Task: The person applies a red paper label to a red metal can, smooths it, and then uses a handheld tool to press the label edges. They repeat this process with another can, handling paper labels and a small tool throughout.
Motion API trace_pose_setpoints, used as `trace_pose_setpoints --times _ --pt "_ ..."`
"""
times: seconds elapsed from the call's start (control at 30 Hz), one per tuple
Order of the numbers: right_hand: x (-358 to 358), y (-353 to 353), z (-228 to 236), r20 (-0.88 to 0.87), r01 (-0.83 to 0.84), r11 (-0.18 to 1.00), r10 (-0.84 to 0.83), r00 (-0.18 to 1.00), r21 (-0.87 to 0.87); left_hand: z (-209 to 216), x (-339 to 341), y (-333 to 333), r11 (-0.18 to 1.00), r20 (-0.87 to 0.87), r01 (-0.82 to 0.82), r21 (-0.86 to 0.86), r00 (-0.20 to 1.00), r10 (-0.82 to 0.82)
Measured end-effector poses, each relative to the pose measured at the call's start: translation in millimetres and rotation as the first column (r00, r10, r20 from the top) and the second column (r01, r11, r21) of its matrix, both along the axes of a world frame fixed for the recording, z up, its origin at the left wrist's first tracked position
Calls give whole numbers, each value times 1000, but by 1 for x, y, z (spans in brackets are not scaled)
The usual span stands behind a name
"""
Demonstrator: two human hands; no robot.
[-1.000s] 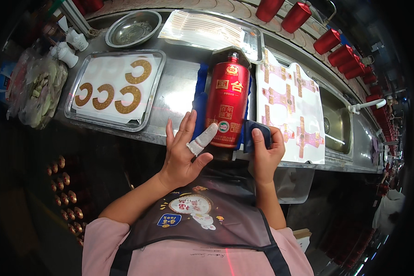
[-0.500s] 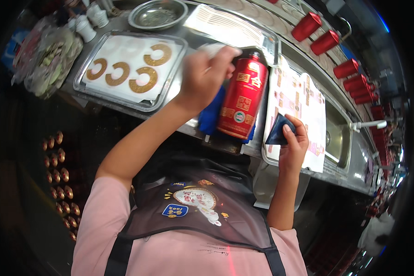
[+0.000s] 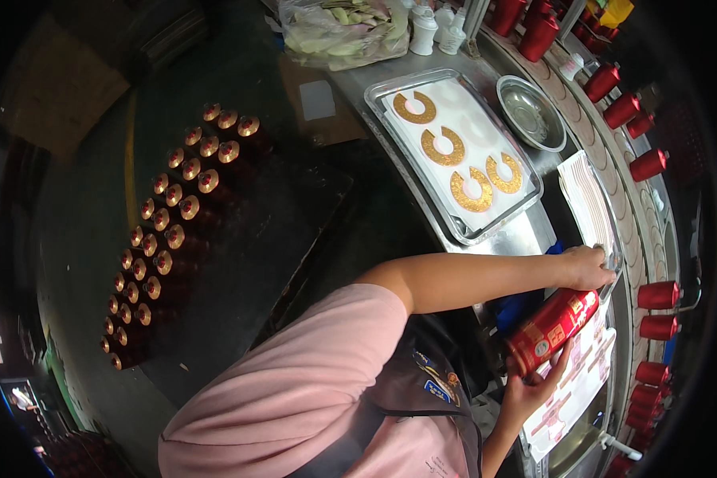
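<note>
Workshop floor [image 3: 92, 271], dark, one yellow line; steel counter [image 3: 531, 233] slanting through the right half
- Gold-topped bottles [image 3: 161, 218], many, in rows, far left, well apart from the counter's near edge
- Clear plastic bag [image 3: 346, 36], at the counter's left end
- Steel tray [image 3: 414, 169], along the counter's near edge, bearing four gold C-shaped labels [image 3: 472, 205]
- Steel bowl [image 3: 518, 95], beside the tray, toward the far edge
- Right hand [image 3: 531, 392], cupped at the base end of the red bottle [image 3: 551, 331], fingers along its side; whether gripping or merely steadying, cannot tell
- The bottle itself: base toward the counter's near edge, neck toward the far edge; judged rigid, heavy if full, slick-coated, breakable if knocked; best held at neck and lower body together, off the printed front
- Left hand [image 3: 586, 269], closed around the neck end, hiding it
- Conveyor [image 3: 625, 203], beyond the far edge, with further red bottles [image 3: 658, 295]
</note>
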State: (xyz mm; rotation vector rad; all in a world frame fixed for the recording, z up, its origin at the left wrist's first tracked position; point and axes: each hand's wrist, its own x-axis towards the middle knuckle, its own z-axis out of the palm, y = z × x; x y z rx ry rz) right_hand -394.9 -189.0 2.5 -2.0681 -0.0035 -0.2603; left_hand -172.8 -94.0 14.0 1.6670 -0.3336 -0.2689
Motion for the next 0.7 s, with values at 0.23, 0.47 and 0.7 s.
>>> trace_pose_setpoints --times 0.23,0.47,0.7 --pt "3 10 43 -23 -490 790 519 855 -370 -2 -77 207 968 53 34 -249 998 -22" --pt "73 113 57 -163 -605 365 748 643 -708 15 -349 343 615 393 -749 247 657 643" --pt "96 129 67 -155 -647 547 688 709 -531 -108 -577 416 -631 798 -554 544 107 593"
